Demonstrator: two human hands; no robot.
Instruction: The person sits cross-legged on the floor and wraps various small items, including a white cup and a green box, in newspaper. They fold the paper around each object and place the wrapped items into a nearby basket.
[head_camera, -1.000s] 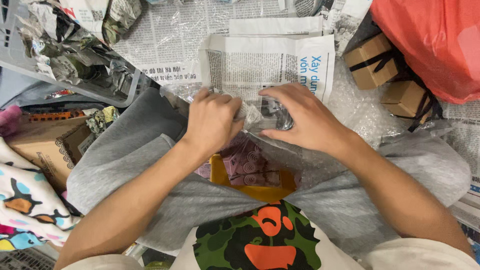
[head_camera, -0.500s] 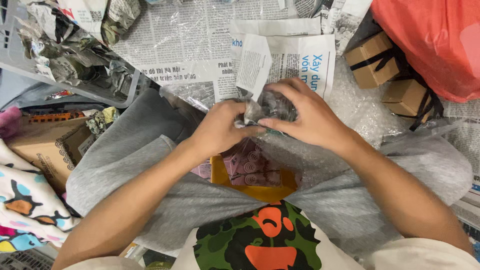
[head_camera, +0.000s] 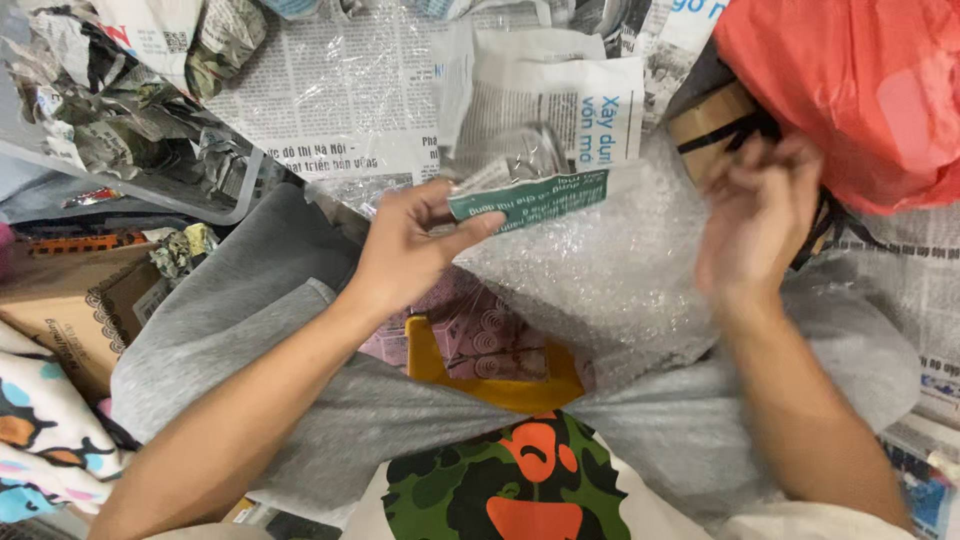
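My left hand (head_camera: 410, 250) pinches a glass item half wrapped in newspaper (head_camera: 520, 170), gripping the sheet's green printed strip (head_camera: 530, 197). The bundle rests on a sheet of bubble wrap (head_camera: 610, 280) that is spread over my lap. Off to the right, my right hand (head_camera: 755, 215) is blurred, its fingers apart with nothing in them. It is beside a small cardboard box with a black strap (head_camera: 705, 120), just under a red plastic bag (head_camera: 850, 90).
Newspaper sheets (head_camera: 340, 90) cover the surface ahead. Crumpled paper fills a grey tray (head_camera: 120, 120) at the far left. A brown carton (head_camera: 60, 310) and a patterned cloth (head_camera: 40, 440) lie at the left. A yellow stool (head_camera: 480, 385) shows between my knees.
Both hands were closed around the wrapped item. My right hand has let go and swung right toward the strapped box, and the left hand now holds the bundle alone.
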